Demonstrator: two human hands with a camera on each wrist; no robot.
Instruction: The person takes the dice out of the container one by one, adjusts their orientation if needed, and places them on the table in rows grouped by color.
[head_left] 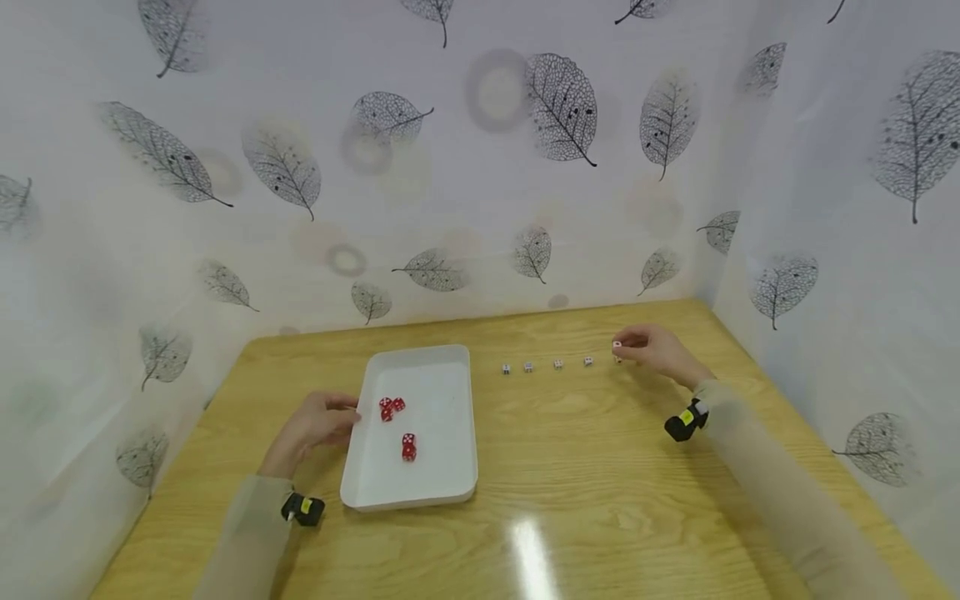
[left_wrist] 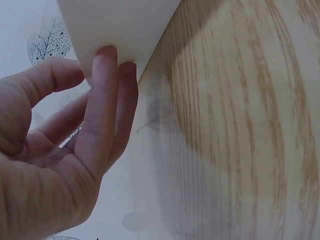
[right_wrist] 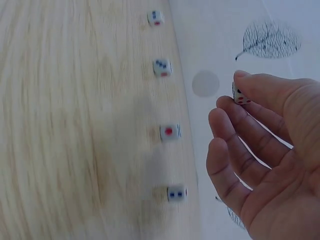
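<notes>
Die [right_wrist: 241,93] is sitting at two o'clock from the tray [head_left: 444,479]; I'm pinching it between the right hand's [head_left: 663,353] thumb and fingertips. White dice [head_left: 558,364] are forming a row in between, on the table [head_left: 592,467]. At nine, my left hand [head_left: 309,425] is grasping the tray's rim. Inside, red dice [head_left: 386,403] are clustering toward ten, and a red pair [head_left: 408,450] is lying near centre, toward six.
</notes>
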